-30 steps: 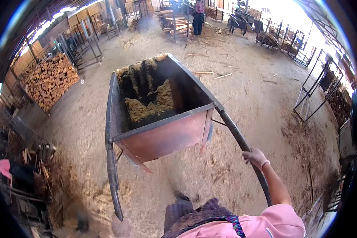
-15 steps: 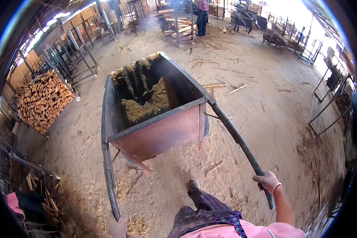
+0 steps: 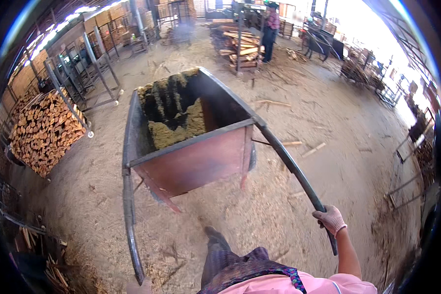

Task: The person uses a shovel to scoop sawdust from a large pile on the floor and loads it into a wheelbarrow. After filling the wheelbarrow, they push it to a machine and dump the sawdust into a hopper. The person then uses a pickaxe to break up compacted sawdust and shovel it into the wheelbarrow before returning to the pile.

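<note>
In front of me is a wheelbarrow [image 3: 191, 164] with a faded red rear panel and dark metal rims. A heap of yellowish sawdust [image 3: 179, 128] lies inside, and more clings to its far wall. My right hand [image 3: 331, 220], in a pale pink glove, is closed around the right handle [image 3: 306, 183] near its end. At the bottom edge, my gloved left hand [image 3: 139, 285] is at the end of the left handle [image 3: 131, 230]. Only a sliver of that hand shows, blurred, closed on the handle; its fingers are mostly cut off.
A rack of stacked cut wood [image 3: 48, 131] stands at left beside metal frames [image 3: 103, 68]. Ahead is a pile of planks [image 3: 240, 44] with a person [image 3: 270, 32] beside it. Loose sticks [image 3: 313, 149] lie on the dusty floor at right. Another cart [image 3: 323, 45] stands at the far right.
The wheelbarrow and I have moved forward; the plank pile and person appear nearer. The wood rack has shifted left and down in view. Both hands stay at the handles.
</note>
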Available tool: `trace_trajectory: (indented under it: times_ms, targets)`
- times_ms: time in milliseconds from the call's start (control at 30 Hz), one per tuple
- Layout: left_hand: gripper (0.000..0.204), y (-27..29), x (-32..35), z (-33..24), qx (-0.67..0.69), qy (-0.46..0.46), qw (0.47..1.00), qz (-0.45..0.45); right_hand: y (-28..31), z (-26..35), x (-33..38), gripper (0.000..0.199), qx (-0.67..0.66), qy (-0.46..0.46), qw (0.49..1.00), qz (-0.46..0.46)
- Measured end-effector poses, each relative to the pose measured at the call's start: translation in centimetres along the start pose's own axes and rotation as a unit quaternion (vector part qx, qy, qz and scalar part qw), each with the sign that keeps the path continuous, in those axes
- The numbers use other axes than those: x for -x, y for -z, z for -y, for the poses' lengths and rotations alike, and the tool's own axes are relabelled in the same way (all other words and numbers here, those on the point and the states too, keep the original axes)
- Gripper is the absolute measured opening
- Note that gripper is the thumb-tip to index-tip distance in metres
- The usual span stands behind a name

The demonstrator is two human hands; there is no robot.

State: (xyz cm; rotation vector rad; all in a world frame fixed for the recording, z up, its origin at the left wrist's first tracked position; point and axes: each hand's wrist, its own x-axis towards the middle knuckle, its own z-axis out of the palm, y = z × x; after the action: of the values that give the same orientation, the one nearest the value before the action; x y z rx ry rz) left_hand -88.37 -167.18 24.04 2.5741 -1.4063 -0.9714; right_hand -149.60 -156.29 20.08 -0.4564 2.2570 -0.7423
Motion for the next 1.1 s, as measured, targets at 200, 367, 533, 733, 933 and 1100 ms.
trace_trajectory:
  times_ms: [200, 367, 533, 733, 933, 1100]
  targets:
    - [0.049, -0.2, -16.5, -14.7, 0.020, -0.046, 0.999, 0.009, -4.7, 14.0, -15.7, 0.030, 0.069, -0.001, 0.997, -0.046]
    - [0.021, 2.2, -27.7, -28.1, 0.202, -0.003, 0.979, -0.010, -9.2, 27.9, -28.3, 0.029, 0.043, 0.031, 0.998, -0.037]
    - [0.020, 3.6, -42.3, -37.5, 0.231, -0.055, 0.971, -0.026, -13.9, 41.4, -40.0, 0.028, 0.036, 0.052, 0.998, 0.001]
    - [0.020, 4.6, -55.0, -48.2, 0.349, -0.050, 0.936, 0.003, -20.8, 57.1, -54.3, 0.035, 0.050, 0.047, 0.998, -0.002]
    - [0.024, 5.9, -65.6, -62.1, 0.310, -0.002, 0.950, -0.019, -26.7, 73.4, -68.3, 0.040, 0.068, 0.074, 0.995, -0.010]
    - [0.017, 7.5, -78.3, -74.3, 0.330, -0.005, 0.943, -0.042, -32.0, 85.5, -80.0, 0.035, 0.040, 0.102, 0.994, -0.027]
